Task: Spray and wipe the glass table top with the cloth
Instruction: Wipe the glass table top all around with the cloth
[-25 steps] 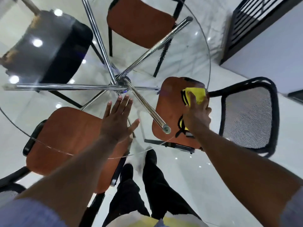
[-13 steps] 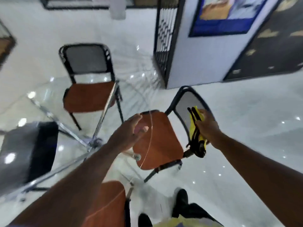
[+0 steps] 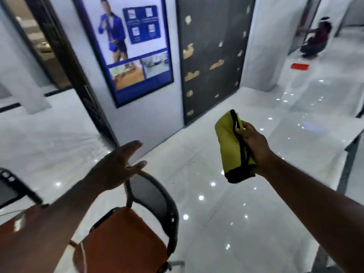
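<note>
My right hand is raised in the air and grips a folded yellow cloth with black trim, which hangs down from my fingers. Off to the left, my left hand is held out above a chair back, fingers spread, holding nothing. Only a faint sliver of the glass table top's edge shows at the bottom left, over an orange seat. No spray bottle is in view.
A chair with an orange seat and black mesh back stands below my left arm. A wall with a blue poster and a dark panel is ahead. Another table's corner juts in at right. A person crouches far right.
My view has swung up and right, away from the glass table toward the wall and floor. My right hand lifted the cloth off the glass; my left hand left the table too.
</note>
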A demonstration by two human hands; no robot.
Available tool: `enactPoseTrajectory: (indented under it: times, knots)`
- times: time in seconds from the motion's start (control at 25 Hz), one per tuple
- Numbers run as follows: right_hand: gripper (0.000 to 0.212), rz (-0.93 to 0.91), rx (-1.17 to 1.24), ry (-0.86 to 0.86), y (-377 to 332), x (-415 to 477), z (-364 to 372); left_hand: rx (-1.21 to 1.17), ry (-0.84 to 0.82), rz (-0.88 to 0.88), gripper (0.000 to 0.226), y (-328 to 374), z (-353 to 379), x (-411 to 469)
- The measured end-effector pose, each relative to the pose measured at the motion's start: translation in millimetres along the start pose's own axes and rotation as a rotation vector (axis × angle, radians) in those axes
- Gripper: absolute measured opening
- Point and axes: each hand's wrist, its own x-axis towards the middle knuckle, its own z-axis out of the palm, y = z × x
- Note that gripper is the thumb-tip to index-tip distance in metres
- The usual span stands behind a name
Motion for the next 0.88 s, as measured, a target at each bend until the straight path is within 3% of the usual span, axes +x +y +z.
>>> enactPoseTrajectory:
  times: [0.12,0.2,0.32,0.4,0.52,0.72,0.88]
  knots:
    - [0.041,0.064,0.161,-0.113,-31,40,-35,-0.01,0.01,0.014,0.096,19,12,69]
    - [0.045,0.003,-0.008,-0.107,-36,70,-44,0.001,-0.002,0.023,0.093,28,23,98]
    - [0.085,-0.007,-0.254,-0.044,-30,127,-47,0.018,-0.054,0.01,0.095,20,44,144]
    - [0.096,0.001,-0.311,-0.087,-26,169,-39,-0.018,-0.046,-0.051,0.093,1,57,178]
    - [0.084,-0.002,-0.357,-0.213,-22,239,-18,-0.075,-0.01,-0.116,0.09,-37,80,226]
    - [0.073,0.19,-0.395,-0.387,-33,357,52,-0.167,0.011,-0.269,0.075,-102,97,300]
    - [0.069,0.137,-0.439,-0.457,-46,429,100,-0.194,0.073,-0.354,0.071,-137,89,352]
